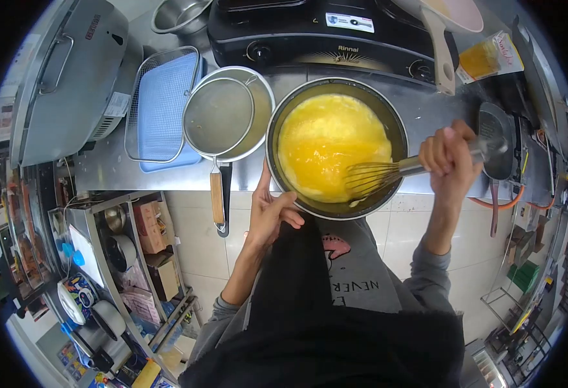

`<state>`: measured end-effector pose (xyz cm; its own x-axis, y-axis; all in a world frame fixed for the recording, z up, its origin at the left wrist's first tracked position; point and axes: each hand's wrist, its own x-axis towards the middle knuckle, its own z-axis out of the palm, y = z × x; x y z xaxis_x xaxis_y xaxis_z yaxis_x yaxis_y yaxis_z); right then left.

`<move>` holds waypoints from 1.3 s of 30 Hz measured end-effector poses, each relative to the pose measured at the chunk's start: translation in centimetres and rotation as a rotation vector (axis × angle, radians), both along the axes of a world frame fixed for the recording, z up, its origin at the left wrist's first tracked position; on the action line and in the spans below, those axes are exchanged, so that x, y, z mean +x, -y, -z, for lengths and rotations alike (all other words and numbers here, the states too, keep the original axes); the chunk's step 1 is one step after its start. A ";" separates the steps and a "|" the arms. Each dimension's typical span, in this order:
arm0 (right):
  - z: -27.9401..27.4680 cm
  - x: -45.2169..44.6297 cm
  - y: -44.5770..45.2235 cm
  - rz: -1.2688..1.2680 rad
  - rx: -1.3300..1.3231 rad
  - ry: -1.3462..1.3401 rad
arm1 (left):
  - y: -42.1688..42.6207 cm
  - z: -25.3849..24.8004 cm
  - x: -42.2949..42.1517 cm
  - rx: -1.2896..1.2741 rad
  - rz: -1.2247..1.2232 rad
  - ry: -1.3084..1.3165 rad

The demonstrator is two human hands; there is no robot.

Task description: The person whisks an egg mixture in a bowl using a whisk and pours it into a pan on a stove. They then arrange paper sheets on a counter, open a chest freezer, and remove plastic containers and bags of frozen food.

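In the head view, take the pan as a clock face, with 12 toward the stove [342, 46]. The dark-rimmed pan [401, 123] is at the near edge of the metal counter [426, 110], in front of the person, and holds a yellow mixture [316, 139].

The right hand [451, 155], at 3 o'clock outside the pan, has its fingers clenched around the handle of the whisk [369, 178]. The wires dip into the mixture near 4 or 5 o'clock. The left hand [274, 210] is at 7 to 8 o'clock, its fingers spread and loosely bent against the outside of the pan, steadying it rather than gripping.

The whisking looks well along: the mixture forms one broad pool and no whole yolks show. It seems not quite finished, though, as the colour is uneven, paler toward 12 and deeper toward 6, and a small pale smear sits on the inner wall near 5 to 6 o'clock. Whether any lumps remain under the surface, I cannot tell.

Between 9 and 10 o'clock, a strainer [218, 116] rests over a metal bowl [263, 113]. At 2 o'clock, beside the stove, lies a yellow-and-white packet [489, 59].
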<state>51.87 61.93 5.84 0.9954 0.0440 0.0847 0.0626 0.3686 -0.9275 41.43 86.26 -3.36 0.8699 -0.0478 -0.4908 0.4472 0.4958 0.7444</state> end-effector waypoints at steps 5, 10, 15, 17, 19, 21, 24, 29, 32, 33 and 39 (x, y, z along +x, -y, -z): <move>0.6 1.0 -1.7 0.093 -0.132 0.293 | -0.3 0.0 0.1 0.026 0.038 0.000; 4.6 2.9 -2.9 0.360 0.252 0.384 | -0.4 -0.2 0.1 -0.005 0.068 0.012; 6.3 0.2 -0.3 0.407 0.423 -0.072 | -0.2 -0.1 0.0 0.006 0.044 -0.006; 4.8 0.1 1.4 0.347 0.456 0.058 | -0.4 0.1 -0.1 0.014 0.064 0.003; 5.9 -0.8 0.9 0.465 0.351 0.082 | -0.4 0.1 -0.1 0.004 0.062 -0.001; 5.9 -1.4 -0.2 0.376 0.298 -0.006 | -0.3 -0.2 0.0 0.024 0.063 0.014; 4.0 -0.5 0.9 0.436 0.406 0.008 | -0.2 -0.4 0.1 0.023 0.049 -0.003; 4.6 -0.7 0.3 0.402 0.307 -0.222 | -0.1 -0.5 -0.1 0.042 0.074 0.003; 4.0 0.3 2.6 0.471 0.563 0.044 | -0.3 -0.3 -0.2 0.032 0.087 -0.004; 5.9 0.5 2.5 0.481 0.586 0.076 | -0.1 -0.3 -0.5 0.028 0.081 -0.006; 5.9 0.9 2.2 0.390 0.461 0.005 | -0.3 -0.1 -0.8 -0.022 0.083 0.007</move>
<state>52.72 59.78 -0.08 0.9302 -0.3668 0.0131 0.2781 0.6812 -0.6772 40.67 86.54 -3.27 0.8660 -0.1307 -0.4827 0.4824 0.4730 0.7373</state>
